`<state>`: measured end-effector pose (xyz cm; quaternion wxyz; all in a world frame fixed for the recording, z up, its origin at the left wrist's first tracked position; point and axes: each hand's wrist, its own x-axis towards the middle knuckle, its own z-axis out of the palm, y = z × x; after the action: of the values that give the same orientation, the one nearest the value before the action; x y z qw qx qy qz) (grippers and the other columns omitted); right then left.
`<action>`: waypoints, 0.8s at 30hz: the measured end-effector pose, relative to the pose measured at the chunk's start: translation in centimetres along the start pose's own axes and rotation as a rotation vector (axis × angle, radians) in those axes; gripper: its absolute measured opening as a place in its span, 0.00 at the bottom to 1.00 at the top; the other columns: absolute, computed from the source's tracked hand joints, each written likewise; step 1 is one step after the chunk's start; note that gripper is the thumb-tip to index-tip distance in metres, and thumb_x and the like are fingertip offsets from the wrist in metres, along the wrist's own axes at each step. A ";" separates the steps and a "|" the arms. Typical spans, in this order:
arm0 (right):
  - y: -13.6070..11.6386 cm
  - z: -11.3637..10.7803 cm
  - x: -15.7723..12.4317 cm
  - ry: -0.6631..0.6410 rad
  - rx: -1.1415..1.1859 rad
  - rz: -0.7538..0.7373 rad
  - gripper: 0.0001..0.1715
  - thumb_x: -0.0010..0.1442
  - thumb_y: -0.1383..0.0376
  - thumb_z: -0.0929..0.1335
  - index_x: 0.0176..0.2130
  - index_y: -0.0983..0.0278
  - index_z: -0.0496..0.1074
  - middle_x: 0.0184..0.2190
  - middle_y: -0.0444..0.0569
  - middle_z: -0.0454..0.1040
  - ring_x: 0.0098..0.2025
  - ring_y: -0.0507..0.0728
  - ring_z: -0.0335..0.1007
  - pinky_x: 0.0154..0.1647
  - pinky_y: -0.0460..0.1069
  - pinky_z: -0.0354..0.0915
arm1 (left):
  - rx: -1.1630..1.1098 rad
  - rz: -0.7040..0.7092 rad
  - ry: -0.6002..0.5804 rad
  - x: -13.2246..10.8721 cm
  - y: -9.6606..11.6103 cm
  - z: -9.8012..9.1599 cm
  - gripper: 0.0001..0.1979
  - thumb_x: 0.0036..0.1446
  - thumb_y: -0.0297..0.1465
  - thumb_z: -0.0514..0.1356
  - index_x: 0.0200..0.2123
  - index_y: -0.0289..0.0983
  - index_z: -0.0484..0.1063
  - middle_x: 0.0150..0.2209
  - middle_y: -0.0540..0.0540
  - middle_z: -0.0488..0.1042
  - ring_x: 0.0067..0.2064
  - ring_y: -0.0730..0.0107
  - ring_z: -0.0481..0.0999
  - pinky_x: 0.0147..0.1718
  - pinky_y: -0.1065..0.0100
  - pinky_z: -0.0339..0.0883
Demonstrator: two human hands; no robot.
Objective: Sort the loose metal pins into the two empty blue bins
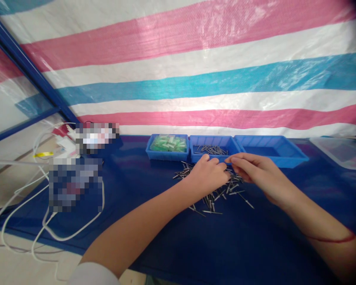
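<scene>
Left hand and right hand meet fingertips over loose metal pins; their grip cannot be told.

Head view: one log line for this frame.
left hand: curled above loose pins | right hand: fingertips meet left hand | grip: unclear | behind: tray of green parts, tray of pins, third tray

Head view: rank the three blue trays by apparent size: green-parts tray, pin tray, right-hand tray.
1. right-hand tray: clearly largest.
2. pin tray and green-parts tray: look about alike, so unranked.
</scene>
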<state>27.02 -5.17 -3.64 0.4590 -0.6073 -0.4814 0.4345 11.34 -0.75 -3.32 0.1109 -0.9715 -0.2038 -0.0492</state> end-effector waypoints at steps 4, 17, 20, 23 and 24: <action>0.0 -0.3 0.0 0.023 -0.008 -0.015 0.16 0.55 0.54 0.68 0.35 0.65 0.75 0.22 0.42 0.63 0.21 0.47 0.52 0.18 0.44 0.47 | 0.017 0.006 0.036 -0.4 -0.3 0.3 0.12 0.65 0.26 0.51 0.37 0.36 0.74 0.40 0.44 0.76 0.42 0.62 0.72 0.36 0.62 0.54; 0.3 -0.8 0.2 0.038 -0.076 -0.040 0.20 0.54 0.51 0.68 0.36 0.63 0.76 0.23 0.44 0.66 0.22 0.49 0.57 0.18 0.44 0.52 | -0.019 -0.036 0.059 -0.8 -0.4 -0.3 0.11 0.64 0.26 0.52 0.37 0.36 0.74 0.39 0.44 0.74 0.42 0.63 0.71 0.37 0.62 0.56; -0.1 -0.5 0.1 0.067 -0.189 -0.133 0.18 0.55 0.51 0.68 0.34 0.62 0.77 0.24 0.45 0.69 0.25 0.51 0.61 0.22 0.46 0.56 | -0.116 -0.166 0.110 -1.6 -0.7 -0.8 0.11 0.65 0.28 0.50 0.38 0.35 0.73 0.39 0.44 0.74 0.42 0.62 0.71 0.37 0.63 0.59; -0.9 0.3 -0.6 0.036 -0.227 -0.221 0.17 0.55 0.51 0.69 0.33 0.62 0.76 0.26 0.46 0.72 0.27 0.52 0.64 0.25 0.47 0.60 | -0.397 -0.335 0.208 -2.8 -0.6 -1.3 0.13 0.67 0.32 0.48 0.40 0.36 0.72 0.39 0.45 0.73 0.42 0.65 0.72 0.39 0.66 0.62; -1.1 0.7 -0.9 0.014 -0.216 -0.236 0.17 0.55 0.51 0.69 0.33 0.62 0.76 0.26 0.46 0.72 0.26 0.52 0.64 0.26 0.47 0.60 | -0.509 -0.379 0.252 -3.2 -0.4 -1.3 0.13 0.67 0.32 0.48 0.40 0.36 0.72 0.39 0.46 0.73 0.42 0.67 0.72 0.40 0.67 0.63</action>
<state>25.97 -5.88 -2.65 0.4424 -0.5954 -0.5900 0.3189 8.15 -1.95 -2.41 -0.1218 -0.8992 -0.3465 -0.2379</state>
